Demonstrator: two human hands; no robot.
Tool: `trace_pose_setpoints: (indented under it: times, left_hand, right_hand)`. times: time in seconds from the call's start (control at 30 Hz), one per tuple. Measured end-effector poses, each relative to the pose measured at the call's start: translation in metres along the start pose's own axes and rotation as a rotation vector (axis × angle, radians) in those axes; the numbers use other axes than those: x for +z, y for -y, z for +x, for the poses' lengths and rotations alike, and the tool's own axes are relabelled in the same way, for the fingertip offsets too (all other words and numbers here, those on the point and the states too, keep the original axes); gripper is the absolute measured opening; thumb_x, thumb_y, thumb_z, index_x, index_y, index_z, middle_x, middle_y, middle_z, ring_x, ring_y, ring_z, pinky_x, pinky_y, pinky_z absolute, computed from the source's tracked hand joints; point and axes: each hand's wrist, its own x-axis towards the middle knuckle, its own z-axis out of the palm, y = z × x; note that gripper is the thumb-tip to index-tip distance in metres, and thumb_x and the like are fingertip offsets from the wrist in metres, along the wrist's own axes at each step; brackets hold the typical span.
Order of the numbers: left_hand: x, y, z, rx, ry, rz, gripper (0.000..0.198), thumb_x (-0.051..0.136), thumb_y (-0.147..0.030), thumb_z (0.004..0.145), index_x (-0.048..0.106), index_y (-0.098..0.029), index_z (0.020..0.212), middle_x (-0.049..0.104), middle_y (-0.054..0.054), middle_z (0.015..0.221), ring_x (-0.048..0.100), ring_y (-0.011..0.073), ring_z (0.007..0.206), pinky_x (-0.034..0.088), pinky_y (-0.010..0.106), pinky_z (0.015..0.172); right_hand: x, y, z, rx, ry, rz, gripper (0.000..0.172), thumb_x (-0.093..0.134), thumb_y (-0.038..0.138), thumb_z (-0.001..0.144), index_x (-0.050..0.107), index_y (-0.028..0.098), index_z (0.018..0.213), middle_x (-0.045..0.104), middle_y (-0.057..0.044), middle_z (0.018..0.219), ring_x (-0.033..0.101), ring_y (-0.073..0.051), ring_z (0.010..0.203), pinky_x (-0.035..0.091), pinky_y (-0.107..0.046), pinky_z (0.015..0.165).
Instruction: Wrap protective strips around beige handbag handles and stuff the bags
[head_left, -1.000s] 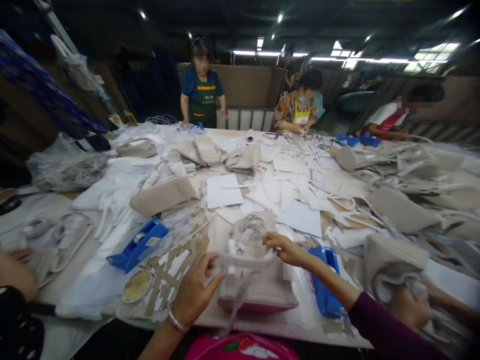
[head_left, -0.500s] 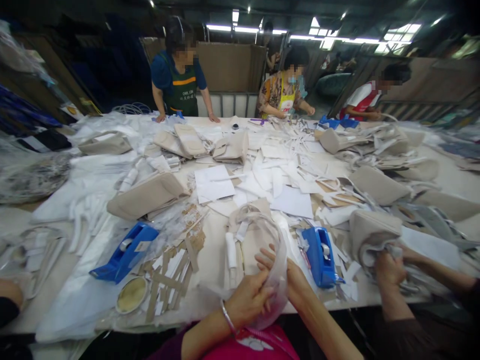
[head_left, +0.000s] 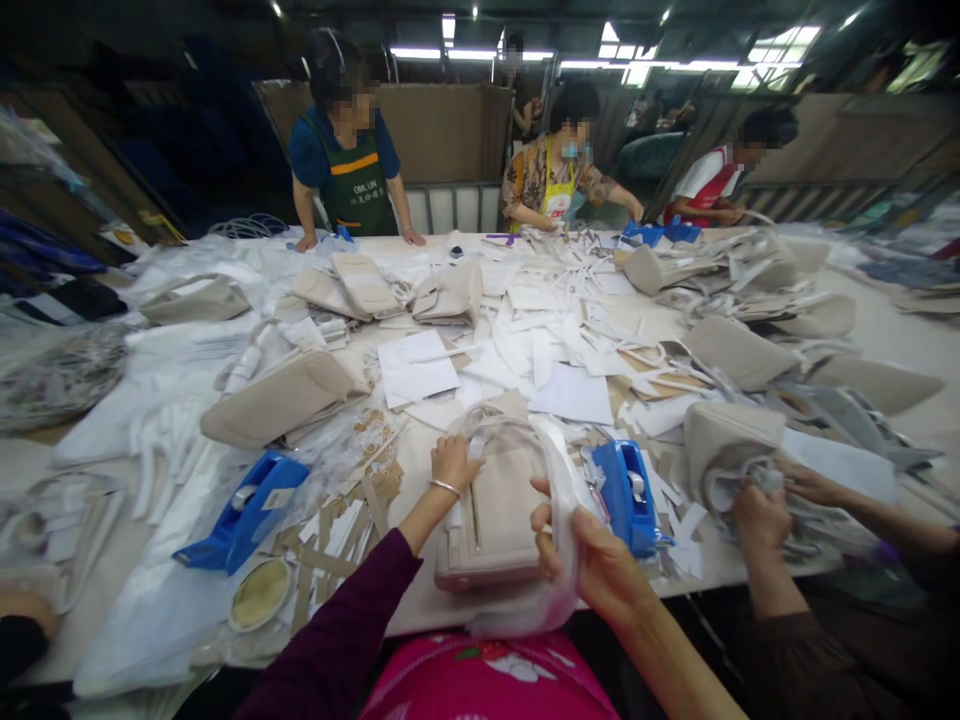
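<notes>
the left hand [head_left: 454, 463] is meeting a beige bag's [head_left: 514, 500] far left edge, its grip impossible to tell; well apart, the right hand [head_left: 606, 568] is clamping round a translucent-wrapped strap [head_left: 563, 500]; between them the bag is sitting on the counter [head_left: 418, 602]; a blue tape dispenser [head_left: 626, 490] is standing just beyond the right hand

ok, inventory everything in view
Flat table: one, off-white, centre
Smooth front handbag: one, beige, front centre
Other smooth handbags: many, beige, across table
Plastic tape dispensers: two nearby, blue, flanking front handbag
Paper sheets: many, white, mid-table
Round shallow tub: one, yellowish inside, front left
Plastic-wrapped strap: one, whitish translucent, in right hand
Co-workers: several, mixed clothing, opposite, alongside
Left hand: one, purple sleeve, at front handbag
Right hand: one, bare forearm, gripping strap
</notes>
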Motion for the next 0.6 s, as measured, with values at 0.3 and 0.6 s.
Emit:
trace_pose_setpoints:
  times: [0.3, 0.6]
  left_hand:
    - [0.027, -0.032, 0.012, -0.165, -0.018, -0.223, 0.009, 0.059, -0.017, 0.075, 0.06, -0.018, 0.084, 0.066, 0.007, 0.08, 0.062, 0.0223, 0.081, 0.044, 0.032, 0.072]
    - [0.0, -0.01, 0.029, -0.163, -0.135, -0.262, 0.022, 0.046, -0.01, 0.082, 0.062, -0.013, 0.097, 0.066, 0.009, 0.102, 0.059, 0.0147, 0.095, 0.043, 0.026, 0.086]
  right_hand:
    - [0.002, 0.054, 0.028, 0.015, 0.064, -0.023, 0.035, 0.055, 0.037, 0.089, 0.052, 0.019, 0.119, 0.063, -0.003, 0.084, 0.041, -0.004, 0.039, 0.029, -0.017, 0.032]
    - [-0.05, 0.043, 0.007, 0.298, 0.198, -0.131, 0.045, 0.052, 0.039, 0.088, 0.05, 0.012, 0.125, 0.068, -0.006, 0.074, 0.049, -0.007, 0.03, 0.024, -0.016, 0.028]
